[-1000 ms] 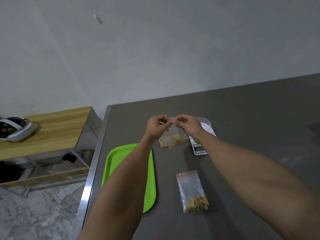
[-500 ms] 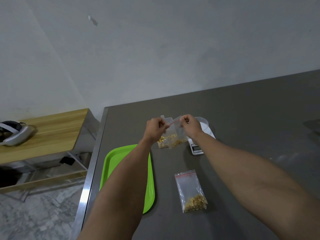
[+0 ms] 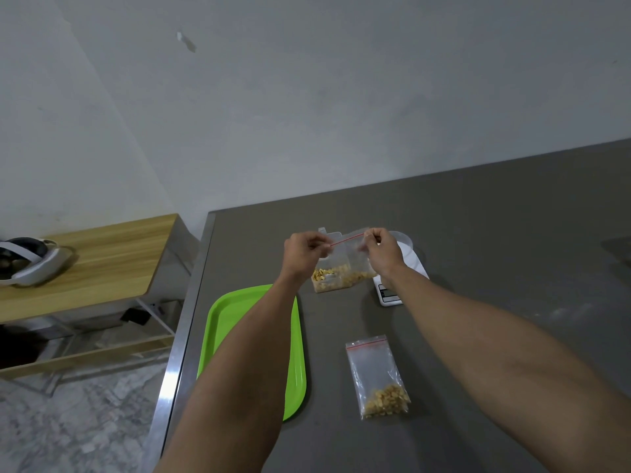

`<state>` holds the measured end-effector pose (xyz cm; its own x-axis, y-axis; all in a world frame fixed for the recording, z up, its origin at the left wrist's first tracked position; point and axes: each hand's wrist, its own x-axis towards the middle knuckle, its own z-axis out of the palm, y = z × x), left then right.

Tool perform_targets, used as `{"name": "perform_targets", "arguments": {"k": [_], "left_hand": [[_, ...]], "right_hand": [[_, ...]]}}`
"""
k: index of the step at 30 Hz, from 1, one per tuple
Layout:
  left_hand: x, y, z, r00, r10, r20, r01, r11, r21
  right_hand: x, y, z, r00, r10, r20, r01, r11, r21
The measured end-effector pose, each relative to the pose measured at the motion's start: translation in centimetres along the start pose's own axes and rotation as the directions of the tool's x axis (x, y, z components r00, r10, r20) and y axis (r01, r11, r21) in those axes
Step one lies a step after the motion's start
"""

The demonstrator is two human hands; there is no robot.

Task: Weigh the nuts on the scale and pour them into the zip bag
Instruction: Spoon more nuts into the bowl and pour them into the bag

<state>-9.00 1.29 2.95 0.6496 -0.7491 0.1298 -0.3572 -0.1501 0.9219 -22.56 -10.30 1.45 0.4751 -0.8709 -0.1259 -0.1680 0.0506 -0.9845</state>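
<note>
My left hand and right hand pinch the red-striped top of a crinkly clear zip bag, yellowish nuts lumped at its bottom, held above the matte grey table beside the white scale.

Green tray flat near left edge of grey table. Wooden side table further left, white headset on top. Marbled floor below, bare wall behind.
</note>
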Motion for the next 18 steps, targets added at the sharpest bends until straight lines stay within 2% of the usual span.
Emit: {"name": "perform_targets", "arguments": {"k": [2, 4, 8, 13, 16, 18], "left_hand": [[-0.3, 0.0, 0.1, 1.0, -0.016, 0.005, 0.017, 0.996, -0.085], [-0.8, -0.1, 0.4, 0.994, -0.067, 0.091, 0.083, 0.978, -0.19], [-2.3, -0.7, 1.7, 0.955, -0.158, 0.251, 0.22, 0.945, -0.242], [-4.1, -1.0, 3.3, 0.902, -0.312, 0.298, 0.413, 0.827, -0.382], [-5.2, -1.2, 4.1, 0.859, -0.4, 0.32, 0.505, 0.767, -0.396], [-6.2, -1.9, 4.6, 0.816, -0.48, 0.322, 0.573, 0.746, -0.339]], "right_hand": [[0.3, 0.2, -0.2, 1.0, 0.028, 0.011, -0.029, 0.997, 0.075], [0.3, 0.0, -0.5, 0.998, 0.058, 0.027, -0.061, 0.987, 0.151], [-0.2, -0.1, -1.2, 0.992, 0.114, 0.061, -0.125, 0.961, 0.246], [-2.1, 2.0, -1.9, 0.956, 0.195, 0.22, -0.231, 0.961, 0.15], [-3.1, 3.6, -2.2, 0.945, 0.245, 0.217, -0.259, 0.965, 0.038], [-3.6, 4.9, -2.7, 0.941, 0.282, 0.187, -0.273, 0.959, -0.07]]}}
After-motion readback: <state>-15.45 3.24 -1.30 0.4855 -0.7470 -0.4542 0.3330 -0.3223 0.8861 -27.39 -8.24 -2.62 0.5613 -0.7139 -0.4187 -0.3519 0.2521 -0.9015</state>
